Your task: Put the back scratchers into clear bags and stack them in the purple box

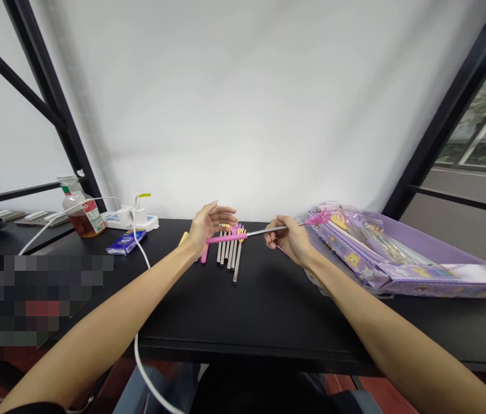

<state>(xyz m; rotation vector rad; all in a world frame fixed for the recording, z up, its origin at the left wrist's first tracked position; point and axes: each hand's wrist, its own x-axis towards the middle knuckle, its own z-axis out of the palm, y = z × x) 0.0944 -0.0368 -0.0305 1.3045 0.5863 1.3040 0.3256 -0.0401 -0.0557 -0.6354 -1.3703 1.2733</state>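
My right hand (291,238) is closed round the metal shaft of a telescopic back scratcher (260,232) with a pink handle and a pink hand-shaped head near the purple box. The pink handle end rests in the fingers of my left hand (209,226), which pinch it with the other fingers spread. Under the stretched scratcher lies a row of several folded scratchers (229,248) with metal shafts and coloured heads on the black table (243,310).
A purple box (424,253) with packaged scratchers lies at the right. At the left stand a bottle of brown liquid (83,211), a white power strip (131,218) with a white cable (142,253), and a blue packet (126,242). Black frame posts rise on both sides.
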